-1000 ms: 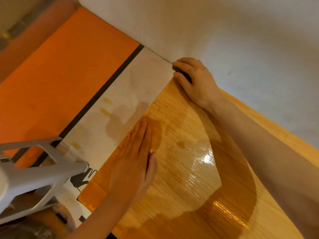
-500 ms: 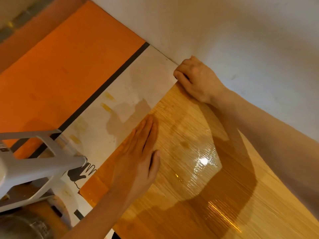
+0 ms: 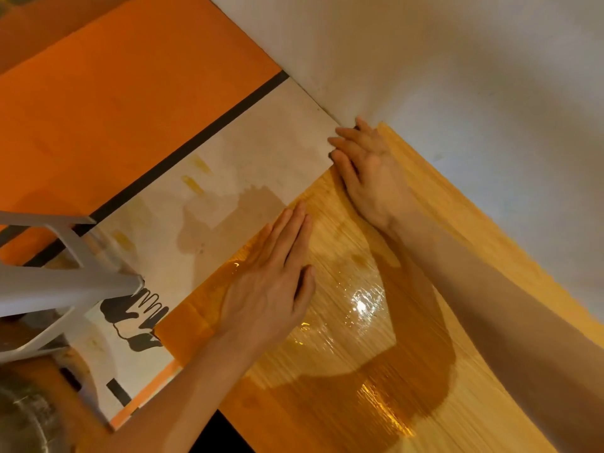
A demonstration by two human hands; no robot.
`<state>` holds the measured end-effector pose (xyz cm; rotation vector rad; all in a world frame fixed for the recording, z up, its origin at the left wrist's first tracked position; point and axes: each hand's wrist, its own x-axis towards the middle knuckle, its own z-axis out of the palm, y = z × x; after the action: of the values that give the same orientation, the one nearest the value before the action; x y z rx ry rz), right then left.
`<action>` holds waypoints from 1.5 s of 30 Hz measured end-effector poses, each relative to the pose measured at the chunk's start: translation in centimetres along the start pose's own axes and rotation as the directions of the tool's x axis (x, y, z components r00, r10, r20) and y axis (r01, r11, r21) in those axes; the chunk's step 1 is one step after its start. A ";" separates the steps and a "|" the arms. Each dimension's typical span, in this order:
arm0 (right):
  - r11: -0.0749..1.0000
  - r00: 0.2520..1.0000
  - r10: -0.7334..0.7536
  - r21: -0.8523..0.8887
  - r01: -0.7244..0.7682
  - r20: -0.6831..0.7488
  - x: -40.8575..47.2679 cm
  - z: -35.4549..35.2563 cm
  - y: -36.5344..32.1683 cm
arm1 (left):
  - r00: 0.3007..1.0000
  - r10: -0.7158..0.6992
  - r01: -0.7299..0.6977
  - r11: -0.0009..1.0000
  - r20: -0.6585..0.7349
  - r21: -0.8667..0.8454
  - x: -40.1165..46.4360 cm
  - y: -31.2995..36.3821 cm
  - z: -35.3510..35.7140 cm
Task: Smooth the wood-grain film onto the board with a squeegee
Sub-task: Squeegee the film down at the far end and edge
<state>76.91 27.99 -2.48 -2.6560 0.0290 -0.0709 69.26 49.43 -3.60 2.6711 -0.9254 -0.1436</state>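
Note:
The glossy wood-grain film [image 3: 359, 322] covers the right part of a pale board [image 3: 261, 152], and its edge runs diagonally across the board. My left hand [image 3: 271, 282] lies flat and open on the film near that edge. My right hand [image 3: 369, 171] presses at the film's far corner where the board meets the wall. Its fingers are stretched over a dark squeegee [image 3: 334, 155], of which only small dark bits show at the fingertips.
A white wall [image 3: 457, 76] borders the board on the far right. An orange surface [image 3: 114, 93] with a black stripe [image 3: 212, 132] lies to the left. White plastic furniture legs [image 3: 65, 282] stand over the board's near left part, beside a black hand-shaped print [image 3: 137, 312].
My right hand's fingers have gone from curled to stretched out along the film's far corner. My left hand stays flat on the film.

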 end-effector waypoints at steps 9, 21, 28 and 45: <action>0.999 0.999 -0.044 0.024 0.043 0.024 0.6 -1.6 2.5 | 0.999 -0.039 0.040 0.999 0.036 -0.037 -1.2 -0.1 -0.4; 0.978 0.982 -0.166 0.145 0.152 0.094 -1.1 -1.4 0.3 | 0.992 -0.123 0.123 0.992 0.003 -0.001 -3.8 -0.5 -0.8; 0.988 0.996 -0.052 0.152 0.041 0.067 -9.0 -2.9 1.0 | 0.994 -0.104 0.105 0.994 -0.018 0.019 -4.1 -0.5 -0.4; 0.994 0.995 0.045 0.091 -0.053 0.086 -17.5 -2.9 -0.2 | 0.996 -0.093 0.093 0.996 -0.008 -0.001 -4.0 -0.6 -0.2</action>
<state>59.31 27.39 -0.56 -2.5608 0.0621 0.0542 66.46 52.41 -3.67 2.7134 -0.7982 -0.1543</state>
